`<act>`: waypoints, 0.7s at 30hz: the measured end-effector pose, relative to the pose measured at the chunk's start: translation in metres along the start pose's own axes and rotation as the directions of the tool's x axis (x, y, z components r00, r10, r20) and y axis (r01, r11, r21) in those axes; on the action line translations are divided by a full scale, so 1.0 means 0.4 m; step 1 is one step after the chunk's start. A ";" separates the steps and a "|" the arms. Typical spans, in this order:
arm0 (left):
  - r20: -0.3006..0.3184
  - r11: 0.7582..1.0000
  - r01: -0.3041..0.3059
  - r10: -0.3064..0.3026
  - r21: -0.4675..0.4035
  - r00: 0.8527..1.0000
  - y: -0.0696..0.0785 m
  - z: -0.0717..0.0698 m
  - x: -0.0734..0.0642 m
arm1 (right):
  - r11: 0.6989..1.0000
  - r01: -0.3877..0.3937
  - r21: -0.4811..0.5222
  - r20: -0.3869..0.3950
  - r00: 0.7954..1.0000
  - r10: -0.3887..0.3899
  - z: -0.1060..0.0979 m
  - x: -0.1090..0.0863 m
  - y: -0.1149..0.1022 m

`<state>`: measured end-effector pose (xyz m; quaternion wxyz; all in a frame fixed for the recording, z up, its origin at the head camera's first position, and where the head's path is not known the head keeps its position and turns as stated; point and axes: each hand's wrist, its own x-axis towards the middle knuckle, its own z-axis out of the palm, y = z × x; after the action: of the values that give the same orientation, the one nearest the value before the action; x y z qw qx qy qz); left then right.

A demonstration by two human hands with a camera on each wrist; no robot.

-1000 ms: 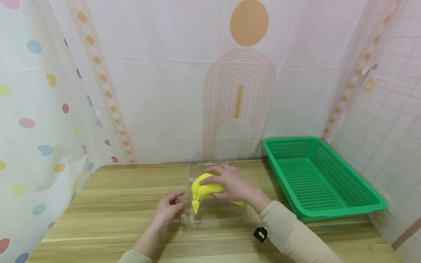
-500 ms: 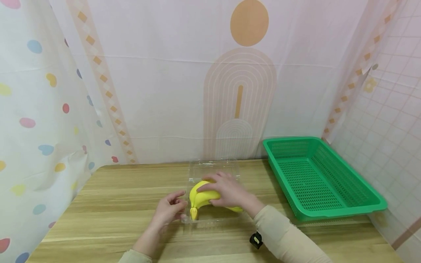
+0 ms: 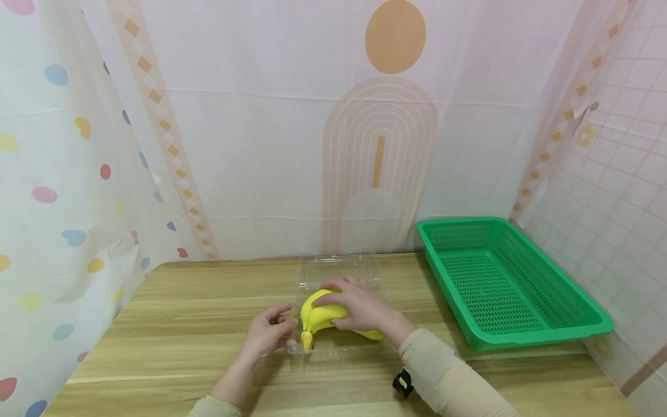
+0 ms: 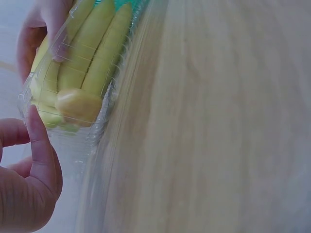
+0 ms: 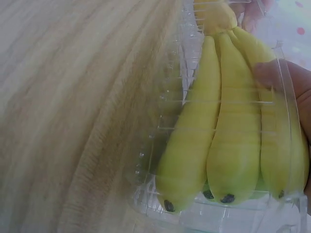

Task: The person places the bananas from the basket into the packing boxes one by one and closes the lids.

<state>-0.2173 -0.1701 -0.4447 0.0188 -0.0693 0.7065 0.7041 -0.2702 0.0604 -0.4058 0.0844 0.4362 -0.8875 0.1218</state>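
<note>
Right hand [image 3: 359, 304] is curled over the middle of a yellow banana bunch [image 3: 315, 315], fingers spread on the top, thumb on the near side, gap as wide as the fruit. Writing: a black device [image 3: 403, 383] by the right sleeve [image 3: 448, 370], nearer the person than the grip, has a pale patch, too small to read. Counts: two hands, one bunch, one clear container [image 3: 341, 353], one green basket [image 3: 531, 337]. Four dark tips show on the bunch in the right wrist view; full banana count can't be told. Bunch sits in the container directly under the grip, stem [image 3: 307, 340] to the left of it and toward the person, tips on the right. Left hand [image 3: 268, 333] is left of the grip, fingers loosely bent, touching the container's left edge. Clear lid [image 3: 339, 269] is folded back just beyond the grip. Basket is well to the right of it, apart from the container. Wood-grain table [image 3: 182, 324] under everything; dotted curtain [image 3: 57, 139] far left of the grip, arch-print curtain [image 3: 260, 133] beyond, grid-print curtain [image 3: 625, 191] far right. In the way: right hand covers the middle of the bunch in the head view; clear walls stand before the fruit in both wrist views.
</note>
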 end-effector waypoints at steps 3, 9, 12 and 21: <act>0.001 1.000 0.001 -0.001 -0.007 1.000 -0.001 0.000 0.002 | 1.000 -0.005 0.001 -0.001 1.000 0.005 0.002 0.001 0.000; 0.008 1.000 0.004 -0.004 -0.004 1.000 0.000 -0.002 0.000 | 1.000 -0.005 -0.028 -0.007 1.000 0.005 0.009 0.004 0.000; 0.009 1.000 0.007 -0.007 -0.004 1.000 0.001 -0.002 -0.001 | 0.999 -0.007 -0.037 -0.009 1.000 0.007 0.013 0.005 0.001; 0.011 1.000 0.005 -0.005 -0.009 1.000 -0.001 -0.001 0.001 | 0.999 -0.017 -0.033 -0.011 1.000 0.017 0.017 0.002 0.000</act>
<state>-0.2175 -0.1704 -0.4450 0.0242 -0.0671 0.7030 0.7076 -0.2710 0.0579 -0.4121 0.0956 0.4264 -0.8927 0.1101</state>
